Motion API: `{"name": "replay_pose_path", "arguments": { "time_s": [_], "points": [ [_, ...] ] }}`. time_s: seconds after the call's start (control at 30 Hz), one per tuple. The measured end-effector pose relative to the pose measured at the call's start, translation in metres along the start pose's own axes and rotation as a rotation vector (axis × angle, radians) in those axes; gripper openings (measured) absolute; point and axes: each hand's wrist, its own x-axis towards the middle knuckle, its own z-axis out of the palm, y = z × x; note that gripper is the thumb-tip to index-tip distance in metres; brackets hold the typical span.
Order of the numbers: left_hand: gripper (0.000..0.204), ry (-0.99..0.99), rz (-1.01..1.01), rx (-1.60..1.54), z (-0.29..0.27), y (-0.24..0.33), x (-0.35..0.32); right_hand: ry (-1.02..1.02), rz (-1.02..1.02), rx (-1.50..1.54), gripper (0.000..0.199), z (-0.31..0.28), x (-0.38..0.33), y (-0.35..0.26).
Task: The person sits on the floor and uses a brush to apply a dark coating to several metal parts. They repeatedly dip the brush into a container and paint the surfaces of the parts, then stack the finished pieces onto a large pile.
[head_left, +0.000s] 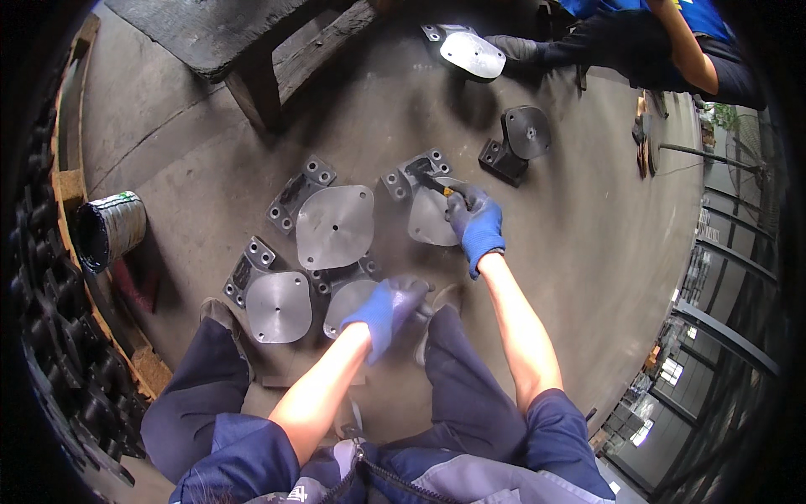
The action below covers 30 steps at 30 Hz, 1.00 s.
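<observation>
A person crouches over grey metal bracket plates on the concrete floor [201,160]. Right hand [476,225], fingers wrapped around a hammer [432,181], strikes one plate [430,214]; left hand [388,307] presses flat on another [348,298]. Two neighbouring plates lie untouched.

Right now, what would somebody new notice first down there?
Probably the two bright blue gloves: the right hand grips a small tool over a grey metal plate, and the left hand rests on another plate nearer the knees. More such round-faced plates lie clustered on the concrete floor.
</observation>
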Motion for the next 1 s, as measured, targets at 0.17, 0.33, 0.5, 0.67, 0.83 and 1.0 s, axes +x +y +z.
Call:
{"name": "replay_pose_path", "arguments": {
  "time_s": [0.17,0.33,0.5,0.67,0.83,1.0],
  "points": [
    [0.035,0.004,-0.022,-0.028,-0.003,0.005,-0.003,0.066,-0.017,-0.121,0.026,-0.014,-0.007,-0.027],
    [0.034,-0.006,0.009,0.008,-0.002,0.003,-0.001,0.016,0.022,-0.068,0.025,-0.018,-0.006,-0.022],
    [0.031,-0.012,-0.005,-0.051,-0.001,0.006,-0.004,0.014,-0.07,-0.132,0.026,-0.021,-0.016,-0.042],
    [0.03,-0.007,0.014,-0.023,-0.003,-0.001,0.002,0.051,-0.135,-0.208,0.025,-0.015,-0.015,-0.038],
    [0.031,-0.007,0.007,0.007,-0.001,0.003,-0.001,0.099,-0.255,-0.283,0.025,-0.01,-0.017,-0.035],
    [0.031,-0.018,-0.009,-0.007,0.001,0.011,-0.006,0.073,-0.31,-0.336,0.024,-0.001,-0.02,-0.039]
  ]
}}
